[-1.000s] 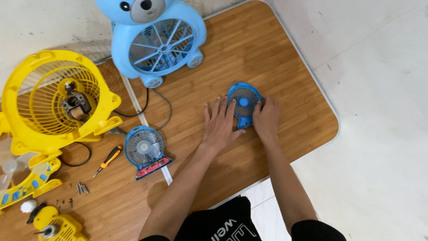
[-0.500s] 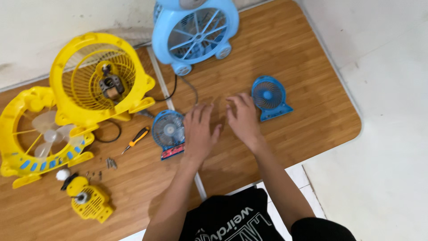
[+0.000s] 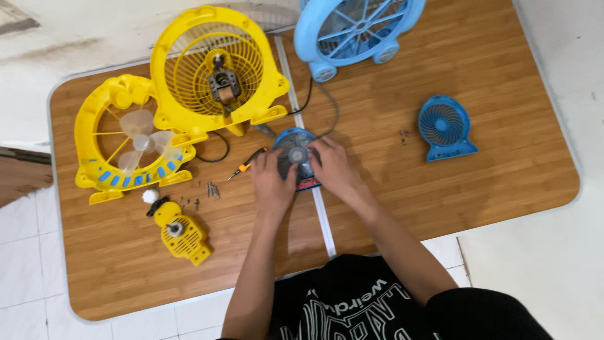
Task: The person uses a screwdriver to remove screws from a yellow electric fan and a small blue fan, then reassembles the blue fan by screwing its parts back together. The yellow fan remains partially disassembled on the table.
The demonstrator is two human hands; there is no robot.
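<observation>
A small blue fan [image 3: 296,154] lay flat near the middle of the wooden table [image 3: 440,195], right on the pale strip that ran down the tabletop. It showed clear blades and a grey hub in the middle. Both hands were on it. The left hand [image 3: 272,179] curled around its left side, with the fingers bent over the rim. The right hand [image 3: 332,169] curled around its right side in the same way. Both hands were partly closed and gripping the little fan between them.

Just to the left of the left hand lay a small screwdriver [image 3: 246,164] with an orange and black handle. A black wire [image 3: 327,107] ran from the little fan up toward the top of the table.

Farther left stood a big yellow fan cage [image 3: 189,69] with a bare motor [image 3: 223,85] in its middle. Next to it lay a yellow fan front [image 3: 100,138] with clear blades [image 3: 143,143] inside. Below that were some little screws [image 3: 212,189] and a yellow motor cover [image 3: 182,236] with a white knob beside it.

At the top edge stood a big light blue fan [image 3: 352,28]. Well off to the right lay a small dark blue fan cover [image 3: 443,128], apart from the hands, with a few tiny screws [image 3: 406,134] beside it.
</observation>
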